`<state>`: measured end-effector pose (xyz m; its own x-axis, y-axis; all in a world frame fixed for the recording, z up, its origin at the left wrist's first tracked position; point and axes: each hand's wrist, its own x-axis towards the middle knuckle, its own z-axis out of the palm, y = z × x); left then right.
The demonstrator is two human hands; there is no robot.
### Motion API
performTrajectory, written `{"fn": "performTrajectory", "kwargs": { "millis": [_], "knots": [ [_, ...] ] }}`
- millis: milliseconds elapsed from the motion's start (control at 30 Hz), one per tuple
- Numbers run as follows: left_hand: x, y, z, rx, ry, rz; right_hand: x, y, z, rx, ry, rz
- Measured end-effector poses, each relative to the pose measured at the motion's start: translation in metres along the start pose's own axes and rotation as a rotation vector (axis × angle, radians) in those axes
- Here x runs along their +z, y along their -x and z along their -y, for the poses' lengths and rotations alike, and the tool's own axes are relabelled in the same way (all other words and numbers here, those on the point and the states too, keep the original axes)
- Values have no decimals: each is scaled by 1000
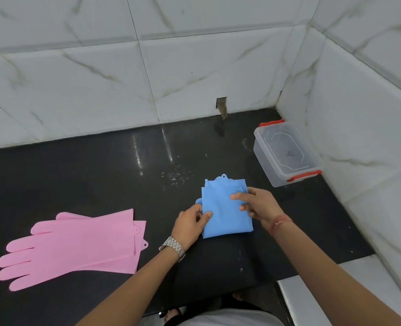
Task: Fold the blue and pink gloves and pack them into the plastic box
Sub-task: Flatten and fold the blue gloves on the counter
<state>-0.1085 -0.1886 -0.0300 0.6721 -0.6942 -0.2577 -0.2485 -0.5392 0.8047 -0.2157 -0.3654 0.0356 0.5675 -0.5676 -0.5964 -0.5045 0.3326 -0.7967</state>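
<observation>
My left hand (190, 223), metal watch (172, 247) at the wrist, pinches the left edge of the folded blue gloves (225, 208), thumb on top. My right hand (256, 203), red thread (280, 221) on its wrist, grips the right edge, fingers curled over it. The blue bundle lies on the black counter (100, 172), long axis near-to-far, hanging tab at the far end. Pink gloves (72, 248) lie flat and stacked well to the left, fingertips pointing left, cuffs right. Farther right, by the marble-tiled wall (194, 67), stands the clear plastic box (286, 152), red clips, lid off. Nothing lies between bundle and box.
</observation>
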Motion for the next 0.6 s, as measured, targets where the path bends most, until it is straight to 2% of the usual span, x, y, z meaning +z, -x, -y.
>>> {"fn": "performTrajectory", "kwargs": {
  "millis": [233,367,600],
  "knots": [
    [7,-4,-6,-31,-112,-215,8,-39,-1,-220,345,-187],
    [9,-10,-10,-111,-102,-219,11,-51,-6,-318,509,-241],
    [3,-16,-17,-173,-144,-221,17,-53,-21,-301,612,-347]
  ]
}}
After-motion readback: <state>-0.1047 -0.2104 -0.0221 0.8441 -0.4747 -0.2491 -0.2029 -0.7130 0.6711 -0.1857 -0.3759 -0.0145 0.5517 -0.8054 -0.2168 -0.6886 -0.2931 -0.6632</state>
